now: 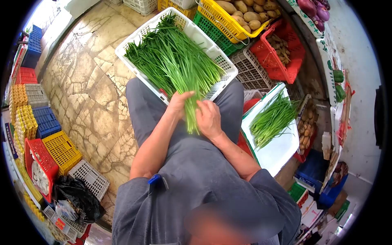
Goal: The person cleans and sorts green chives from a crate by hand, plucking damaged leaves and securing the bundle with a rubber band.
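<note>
Head view, seated person, both hands over lap. Green stalk bundle [191, 112] (chive-like, ID unconfirmed) held upright-ish in view, betw. the 2 hands, pale cut ends nearest torso. Long axis runs away from body, leafy end fanning out fwd & slightly L into the main heap [161, 55]; can't tell where bundle stops & heap begins.

L hand [176, 105]: fingers wrapped on bundle from its L side, thumb across the stalks; gripping. R hand [210, 120]: fingers curled, up against R side of same stalks, somewhat blurred; touching, but can't tell if closed on any. Key relation: stalks pass betw. hands, cut ends protruding below the fingers twd torso, so long axis is roughly crosswise to L thumb. L hand sits a bit farther fwd, nearer the leafy end; R hand nearer the cut ends.

Heap lies in white crate [230, 71], which rests on thighs, tilted in view, near edge just fwd of hands. Sm. red item [163, 92] at crate's near-L edge, ID unclear.

To person's R: 2nd, smaller green bunch [272, 120] on white tray [279, 157], apart from both hands; R hand is nearer. Fwd-R: potatoes [247, 16] in yellow crate [220, 21].
</note>
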`<action>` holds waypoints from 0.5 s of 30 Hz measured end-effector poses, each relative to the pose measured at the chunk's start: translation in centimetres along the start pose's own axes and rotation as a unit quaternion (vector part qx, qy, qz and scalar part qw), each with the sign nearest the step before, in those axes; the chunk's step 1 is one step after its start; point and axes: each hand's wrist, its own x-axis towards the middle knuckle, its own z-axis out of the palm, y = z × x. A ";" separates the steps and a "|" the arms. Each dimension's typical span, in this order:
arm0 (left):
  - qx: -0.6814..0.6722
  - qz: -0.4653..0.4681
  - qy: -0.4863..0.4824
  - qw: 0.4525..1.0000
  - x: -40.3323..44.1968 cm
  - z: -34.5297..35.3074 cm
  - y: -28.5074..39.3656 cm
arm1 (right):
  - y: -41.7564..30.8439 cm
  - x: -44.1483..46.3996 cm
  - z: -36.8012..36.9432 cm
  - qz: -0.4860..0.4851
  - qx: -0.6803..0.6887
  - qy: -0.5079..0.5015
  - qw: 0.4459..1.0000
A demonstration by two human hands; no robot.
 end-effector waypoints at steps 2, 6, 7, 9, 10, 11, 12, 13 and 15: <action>0.001 0.014 -0.001 1.000 0.2 -0.2 -0.2 | -0.5 0.2 -0.5 0.009 0.002 0.004 1.000; 0.000 0.009 0.050 0.999 0.4 -0.7 -0.4 | -0.9 0.4 -0.6 -0.003 -0.003 0.030 1.000; -0.009 0.008 0.049 0.999 0.5 -0.7 -0.4 | -0.8 0.3 -0.4 -0.001 0.016 0.035 0.999; -0.029 0.006 0.047 0.998 0.3 -0.6 -0.3 | -0.4 0.0 0.2 0.002 0.055 0.043 0.998; -0.025 0.005 0.044 0.999 0.2 -0.4 -0.2 | -0.3 -0.1 0.3 0.003 0.058 0.043 0.997; -0.022 0.005 0.041 0.999 0.0 -0.3 -0.1 | -0.3 -0.1 0.3 0.003 0.062 0.042 0.997; -0.018 0.005 0.039 0.999 -0.1 -0.2 0.0 | -0.2 -0.2 0.3 0.004 0.065 0.042 0.997; -0.017 0.010 0.037 0.999 0.1 -0.3 -0.1 | -0.1 -0.2 0.3 0.023 0.071 0.033 0.997; -0.015 0.021 0.035 0.999 0.4 -0.3 -0.4 | 0.3 -0.1 0.1 0.062 0.083 0.016 0.994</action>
